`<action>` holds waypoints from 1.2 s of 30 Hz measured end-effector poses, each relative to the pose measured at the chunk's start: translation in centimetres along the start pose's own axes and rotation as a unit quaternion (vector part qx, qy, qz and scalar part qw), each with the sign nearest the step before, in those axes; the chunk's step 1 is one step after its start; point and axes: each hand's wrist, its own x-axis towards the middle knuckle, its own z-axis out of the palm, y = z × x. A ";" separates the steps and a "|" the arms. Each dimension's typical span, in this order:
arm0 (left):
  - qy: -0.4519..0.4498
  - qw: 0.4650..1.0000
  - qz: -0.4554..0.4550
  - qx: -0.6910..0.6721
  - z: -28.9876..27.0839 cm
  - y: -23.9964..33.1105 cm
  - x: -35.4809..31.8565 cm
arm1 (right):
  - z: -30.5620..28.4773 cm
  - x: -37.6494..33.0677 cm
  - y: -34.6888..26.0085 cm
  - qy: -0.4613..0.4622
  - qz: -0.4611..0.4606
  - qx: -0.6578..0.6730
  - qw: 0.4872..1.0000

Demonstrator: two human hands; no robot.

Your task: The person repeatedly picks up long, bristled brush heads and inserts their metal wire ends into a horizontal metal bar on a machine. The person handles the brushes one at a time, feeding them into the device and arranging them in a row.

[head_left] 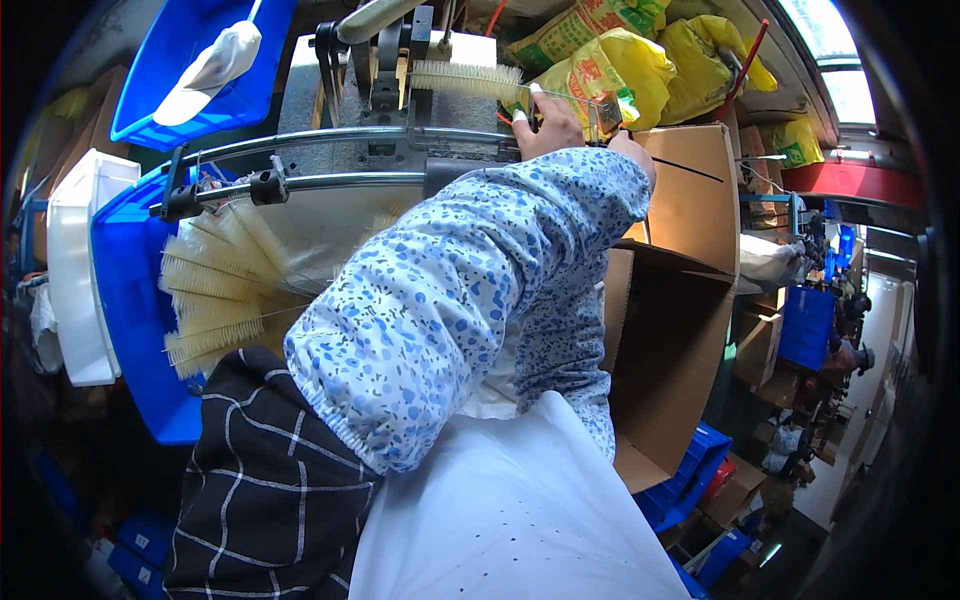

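A cream bristle brush [465, 80] lies level across the metal machine at the top, its thin wire running to the right. Close to the brush's right end is my left hand [553, 128], with white coverings on its thumb and index fingertips. These two fingers are apart, and the index tip is at the wire. Farther right, my right hand [634, 156] is curled near the small dark metal part [607, 114] at the wire's end. What its fingers grip is hidden. Both forearms wear blue-spotted white sleeves [430, 290].
Several finished-looking brushes [225, 280] are heaped beside a blue bin [130, 310] at left. Metal rails [350, 180] cross in front of the machine. An open cardboard box [690, 210] stands at right, with yellow sacks [600, 75] behind. Another blue bin [150, 80] is at upper left.
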 end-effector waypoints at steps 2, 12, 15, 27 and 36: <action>-0.003 1.000 0.001 0.001 -0.3 -0.2 -0.5 | 0.1 0.0 -0.5 -0.002 0.006 -0.004 1.000; 0.007 1.000 -0.005 0.014 -0.4 -1.3 -2.5 | 0.6 -0.2 -3.2 0.020 0.002 -0.002 1.000; 0.023 1.000 0.001 0.022 -0.5 -1.5 -2.7 | 0.2 -0.1 -4.0 0.010 0.006 0.004 1.000; 0.012 1.000 -0.024 0.003 -2.7 -1.0 -3.0 | -2.4 0.1 -5.4 -0.005 0.004 0.003 1.000; 0.044 0.999 -0.020 -0.014 -1.7 -2.2 -2.2 | -1.6 0.9 -5.3 -0.024 0.005 -0.003 1.000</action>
